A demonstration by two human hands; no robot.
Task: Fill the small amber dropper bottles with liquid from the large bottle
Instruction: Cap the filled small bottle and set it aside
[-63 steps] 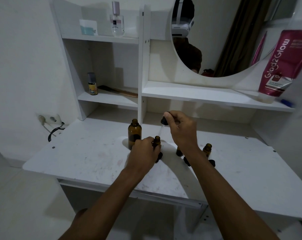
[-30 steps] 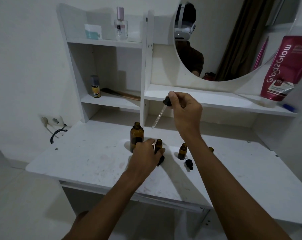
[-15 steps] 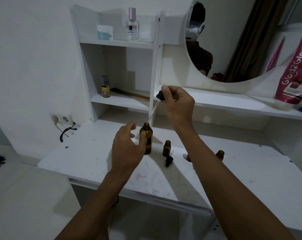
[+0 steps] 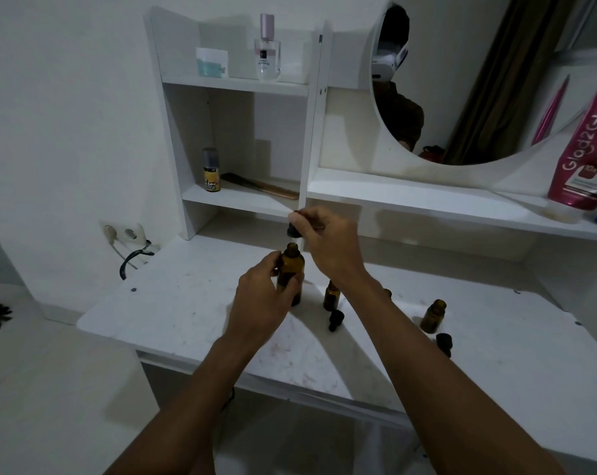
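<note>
White tabletop [image 4: 173, 303], scuffed, under a white shelf unit with a round mirror [image 4: 478, 97]. Large bottle [image 4: 291, 272], amber, upright on the tabletop, neck open; fill level not readable through the dark glass. Left hand [image 4: 261, 296] wraps its body. Right hand [image 4: 327, 241] pinches a dropper [image 4: 293, 231] by its black bulb, pipette pointing down into the large bottle's neck. Small amber bottles: three visible, all uncapped and upright; one [image 4: 332, 295] just right of the large bottle, one [image 4: 433, 316] further right, one [image 4: 387, 292] mostly hidden behind the right forearm. Contents cannot be told. Loose black dropper caps on the tabletop: two [image 4: 335, 319] [image 4: 444, 342].
</note>
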